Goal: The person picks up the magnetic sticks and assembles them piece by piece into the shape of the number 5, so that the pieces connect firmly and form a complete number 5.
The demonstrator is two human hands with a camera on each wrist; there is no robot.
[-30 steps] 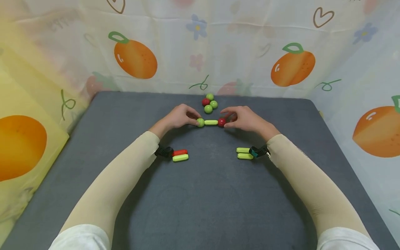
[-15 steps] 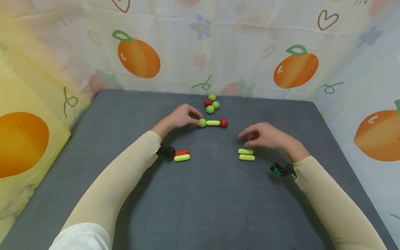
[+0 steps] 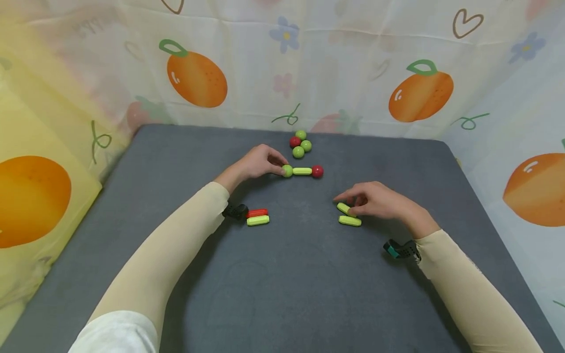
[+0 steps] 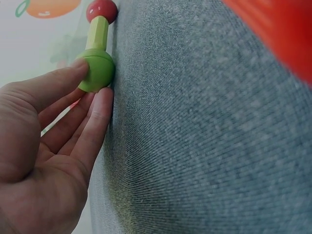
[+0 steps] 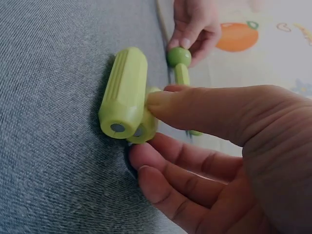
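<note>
Fruit-print curtain point(image 3: 282, 63), grey mat point(image 3: 291, 274)

A grey felt-like mat point(image 3: 282, 274) covers the work surface, its rounded far corners at 11 and 1 o'clock. A pale printed curtain point(image 3: 335, 68) hangs behind it at 12 o'clock and wraps round both sides. The cloth shows oranges with green leaves, 1 at 11 o'clock point(image 3: 197, 78), 1 at 1 o'clock point(image 3: 421, 96), small blue flowers point(image 3: 285, 35), outlined hearts and faint strawberries. At 9 o'clock the fabric turns yellow with a large orange point(image 3: 31, 198). The light is soft and even.
</note>
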